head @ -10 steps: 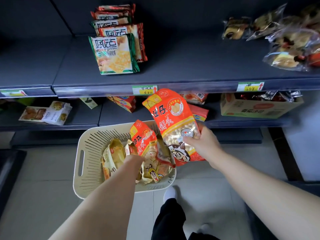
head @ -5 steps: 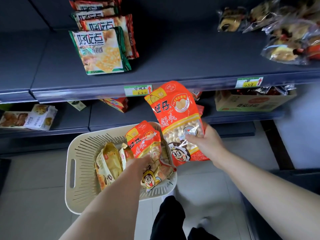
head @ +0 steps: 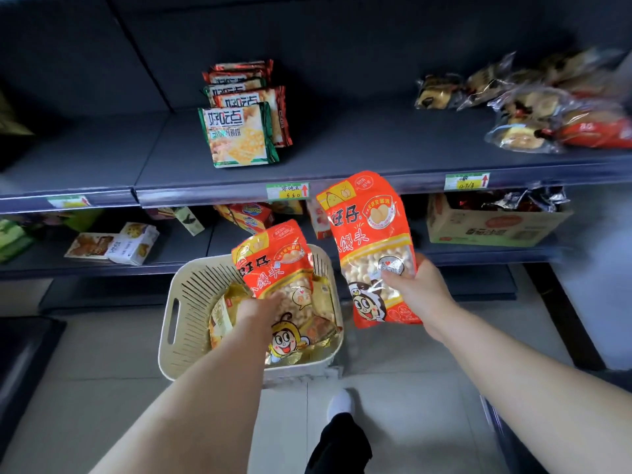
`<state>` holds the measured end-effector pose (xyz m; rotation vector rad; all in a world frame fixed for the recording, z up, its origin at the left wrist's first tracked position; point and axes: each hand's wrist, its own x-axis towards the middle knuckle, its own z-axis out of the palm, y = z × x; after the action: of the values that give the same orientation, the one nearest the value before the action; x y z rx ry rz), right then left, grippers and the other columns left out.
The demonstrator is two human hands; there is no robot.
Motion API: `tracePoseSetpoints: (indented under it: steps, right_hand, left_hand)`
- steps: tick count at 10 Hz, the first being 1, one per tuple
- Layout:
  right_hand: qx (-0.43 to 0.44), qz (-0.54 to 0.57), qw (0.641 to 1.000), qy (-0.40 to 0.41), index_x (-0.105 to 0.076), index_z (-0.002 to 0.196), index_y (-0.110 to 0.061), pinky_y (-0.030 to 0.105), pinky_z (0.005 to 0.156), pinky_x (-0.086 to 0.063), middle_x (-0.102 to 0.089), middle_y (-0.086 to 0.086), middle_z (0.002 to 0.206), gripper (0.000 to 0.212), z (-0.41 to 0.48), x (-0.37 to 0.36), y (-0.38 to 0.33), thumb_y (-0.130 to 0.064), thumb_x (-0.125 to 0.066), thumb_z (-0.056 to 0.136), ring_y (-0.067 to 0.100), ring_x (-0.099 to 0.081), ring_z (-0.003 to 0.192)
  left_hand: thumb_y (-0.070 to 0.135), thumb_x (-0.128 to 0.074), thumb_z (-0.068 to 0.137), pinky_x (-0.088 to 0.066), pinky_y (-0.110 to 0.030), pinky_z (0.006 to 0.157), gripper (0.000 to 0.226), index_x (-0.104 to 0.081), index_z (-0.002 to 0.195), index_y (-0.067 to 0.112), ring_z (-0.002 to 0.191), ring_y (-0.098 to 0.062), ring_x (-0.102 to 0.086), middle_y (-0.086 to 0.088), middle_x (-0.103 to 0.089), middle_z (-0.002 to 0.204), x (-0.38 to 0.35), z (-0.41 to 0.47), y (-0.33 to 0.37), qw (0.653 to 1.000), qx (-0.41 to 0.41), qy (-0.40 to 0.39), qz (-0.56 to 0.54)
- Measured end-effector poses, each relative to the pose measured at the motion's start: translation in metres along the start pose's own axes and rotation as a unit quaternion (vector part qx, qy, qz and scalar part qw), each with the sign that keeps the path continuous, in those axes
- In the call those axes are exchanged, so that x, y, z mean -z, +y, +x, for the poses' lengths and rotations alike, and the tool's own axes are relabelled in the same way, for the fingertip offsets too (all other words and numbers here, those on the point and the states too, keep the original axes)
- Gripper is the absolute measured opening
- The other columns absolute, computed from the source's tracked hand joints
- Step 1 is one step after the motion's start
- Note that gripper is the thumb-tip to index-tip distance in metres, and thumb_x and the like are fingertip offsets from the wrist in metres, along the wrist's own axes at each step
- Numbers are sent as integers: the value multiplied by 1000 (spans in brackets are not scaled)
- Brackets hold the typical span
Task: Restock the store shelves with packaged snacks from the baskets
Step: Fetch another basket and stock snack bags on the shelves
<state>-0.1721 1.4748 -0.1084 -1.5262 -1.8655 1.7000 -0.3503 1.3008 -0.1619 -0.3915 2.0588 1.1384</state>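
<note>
The left grip [head: 256,311] clasped a red snack bag [head: 273,268] above the cream basket [head: 170,325] under it. Just right, the right grip [head: 417,292] grasped a second red bag [head: 371,241] upright. Beyond both, cracker packs [head: 239,135] stood on the shelf [head: 359,148].

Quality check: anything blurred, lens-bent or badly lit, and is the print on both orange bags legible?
Head view: the raised orange bag in the right hand and the lower orange bag in the left hand are sharp, print legible; head view: clear-wrapped pastries top right are smeared; head view: the shelf edge bows from the wide lens, shelf back dark.
</note>
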Motion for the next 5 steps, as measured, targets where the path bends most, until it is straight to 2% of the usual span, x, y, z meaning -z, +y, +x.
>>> tracePoseSetpoints:
  steps: [1,2,3,4,5]
  right_hand:
    - [29,17,999,20,-56,109,-28,51,88,-54,-68,-5,103,35,-28,24,0,-34,-74,80,24,-66,96]
    - [63,33,996,45,-52,107,-20,40,86,-50,-60,-8,93,28,-57,51,-3,-26,-70,87,21,-59,95]
    - [97,48,992,66,-51,114,-18,35,79,-43,-56,-5,99,30,-82,76,-7,-26,-67,90,18,-53,92]
    - [122,66,985,104,-52,121,-15,35,77,-42,-56,-2,106,36,-105,97,-10,-29,-66,90,19,-52,94]
    - [148,75,974,156,-56,120,-18,36,76,-46,-60,-4,106,35,-124,118,-18,-33,-66,90,21,-58,98]
  left_hand:
    - [19,-70,91,-45,-35,78,44,-57,126,-4,90,-25,-52,-19,-62,111,1,-45,6,998,-66,2,-8]
    - [27,-73,88,-47,-36,85,36,-55,113,8,92,-24,-52,-9,-58,103,-6,-85,14,994,-101,14,-29]
    - [26,-77,85,-54,-40,90,36,-59,110,9,93,-26,-61,-10,-66,104,-16,-125,21,986,-156,1,-54]
    - [31,-79,82,-53,-37,79,37,-59,106,11,89,-24,-62,-6,-67,99,-24,-164,29,977,-206,3,-49]
    - [30,-79,82,-51,-36,78,35,-58,104,13,91,-26,-62,-6,-66,98,-32,-196,43,966,-252,-6,-54]
